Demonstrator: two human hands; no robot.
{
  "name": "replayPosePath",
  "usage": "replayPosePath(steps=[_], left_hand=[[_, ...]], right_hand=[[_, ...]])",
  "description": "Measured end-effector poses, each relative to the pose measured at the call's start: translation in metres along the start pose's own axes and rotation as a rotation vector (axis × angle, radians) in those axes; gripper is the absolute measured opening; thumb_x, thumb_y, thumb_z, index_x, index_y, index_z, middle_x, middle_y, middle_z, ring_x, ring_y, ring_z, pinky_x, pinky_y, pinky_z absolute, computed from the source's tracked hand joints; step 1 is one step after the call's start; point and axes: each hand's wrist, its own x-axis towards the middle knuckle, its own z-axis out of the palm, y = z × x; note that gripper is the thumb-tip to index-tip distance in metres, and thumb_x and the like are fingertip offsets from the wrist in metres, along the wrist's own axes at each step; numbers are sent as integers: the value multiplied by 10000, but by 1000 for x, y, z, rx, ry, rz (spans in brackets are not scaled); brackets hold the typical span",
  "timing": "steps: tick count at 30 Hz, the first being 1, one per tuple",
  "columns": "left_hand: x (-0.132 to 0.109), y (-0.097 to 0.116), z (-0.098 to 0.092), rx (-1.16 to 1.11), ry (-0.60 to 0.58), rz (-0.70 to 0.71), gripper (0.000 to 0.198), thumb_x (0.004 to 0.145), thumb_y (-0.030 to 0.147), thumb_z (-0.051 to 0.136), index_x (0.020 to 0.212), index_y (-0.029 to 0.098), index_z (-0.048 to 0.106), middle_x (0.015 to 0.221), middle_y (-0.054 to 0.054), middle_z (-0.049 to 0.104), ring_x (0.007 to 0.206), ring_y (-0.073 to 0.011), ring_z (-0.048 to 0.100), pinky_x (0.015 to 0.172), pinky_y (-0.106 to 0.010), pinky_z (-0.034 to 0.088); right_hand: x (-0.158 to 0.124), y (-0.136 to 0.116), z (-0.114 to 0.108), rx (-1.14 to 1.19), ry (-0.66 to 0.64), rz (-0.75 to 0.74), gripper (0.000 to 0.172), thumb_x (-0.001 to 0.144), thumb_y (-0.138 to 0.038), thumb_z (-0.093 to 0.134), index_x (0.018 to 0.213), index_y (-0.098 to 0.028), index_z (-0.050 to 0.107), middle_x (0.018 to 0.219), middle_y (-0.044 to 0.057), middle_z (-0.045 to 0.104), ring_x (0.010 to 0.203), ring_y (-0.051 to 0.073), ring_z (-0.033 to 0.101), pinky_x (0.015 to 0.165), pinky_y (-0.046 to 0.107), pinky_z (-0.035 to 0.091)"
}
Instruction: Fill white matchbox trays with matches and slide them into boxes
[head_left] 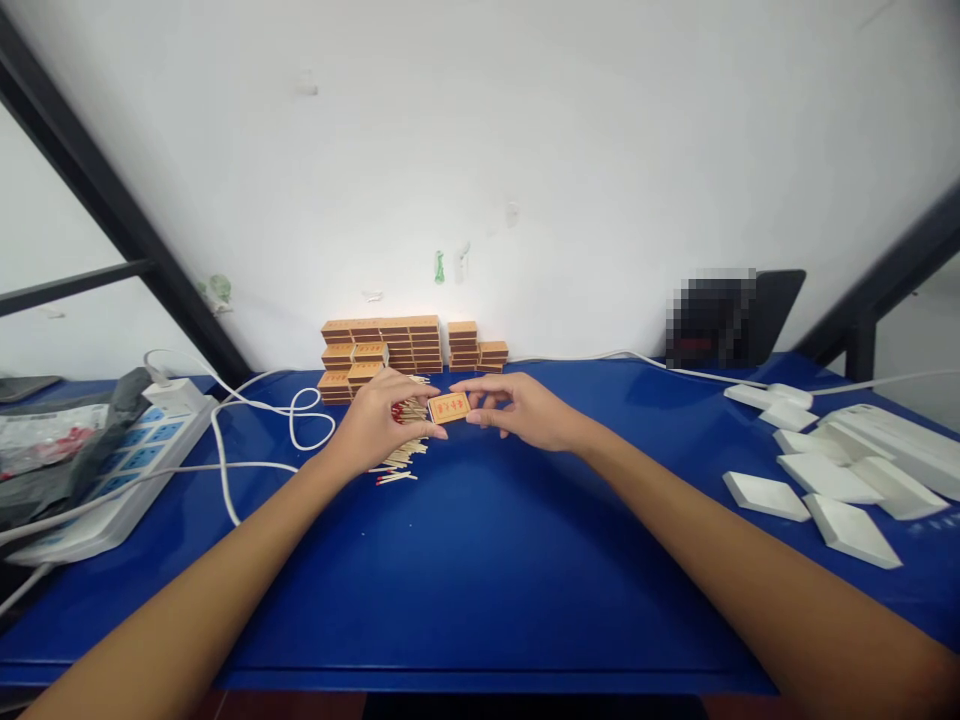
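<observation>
A yellow matchbox (pixel 448 407) with red print is held up between both hands over the blue table. My left hand (pixel 382 422) pinches its left end between thumb and fingers. At the opposite end, my right hand (pixel 521 412) grips it the same way. Loose matches (pixel 405 450) with red heads lie in a heap beside and partly behind my left hand, and a few (pixel 396 478) lie apart at the near edge of the heap. Behind the hands, many matchboxes stand in a stepped stack (pixel 409 345), with shorter stacks (pixel 463 345) to its right.
White cables (pixel 221 440) and a power strip (pixel 142 460) lie on the left, next to a dark plastic bag (pixel 90 430). Several white trays (pixel 765 495) are scattered on the right. A dark tablet-like panel (pixel 776 315) leans against the wall behind the blue table (pixel 480 580).
</observation>
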Motion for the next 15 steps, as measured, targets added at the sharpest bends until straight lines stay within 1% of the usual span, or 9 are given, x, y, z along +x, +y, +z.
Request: replayPosePath(steps=[2,3,6,8,10,12,15], left_hand=[[0,3,0,-19,11,-29,638,736,658,897,1211,248,786,884,-31,749,867,-223,645,834,-388,518],[0,4,0,-25,8,-40,645,723,669,899,1199,248,788,869,-26,742,859,-221,641,827,-382,513],[0,8,1,-18,-19,-20,604,667,728,898,1007,236,813,851,-31,717,845,-217,617,787,-358,498],[0,10,3,-13,-31,3,615,635,763,894,918,225,801,840,-34,697,821,-209,591,747,-338,485],[-1,10,6,-17,-24,10,627,624,773,893,876,211,777,832,-34,683,794,-198,569,714,-321,471],[-3,9,8,-6,3,7,635,623,776,891,841,198,745,821,-30,670,772,-188,553,697,-311,459],[-4,7,9,20,39,24,644,625,787,881,793,188,715,782,-24,641,752,-182,534,675,-301,437]], right_hand=[[0,0,4,6,11,-13,457,944,-292,715,1400,-267,719,1027,32,684,700,113,634,539,249,571],[0,-1,5,16,14,-16,467,952,-289,703,1418,-270,707,1057,37,684,691,108,635,534,250,570],[-1,-5,8,58,2,-21,467,959,-298,700,1424,-263,701,1100,51,691,694,109,644,533,259,578],[-2,-10,10,64,-22,-29,435,975,-320,695,1407,-267,715,1100,56,706,735,125,660,546,261,590],[-4,-16,14,53,-47,-44,418,1011,-340,652,1420,-288,713,1092,58,719,773,139,666,543,254,592],[-5,-20,19,42,-69,-53,447,1044,-348,593,1482,-303,673,1093,64,718,790,145,661,529,244,588],[-7,-24,27,19,-70,-60,499,1064,-354,546,1554,-288,611,1103,81,683,807,149,654,520,238,591]])
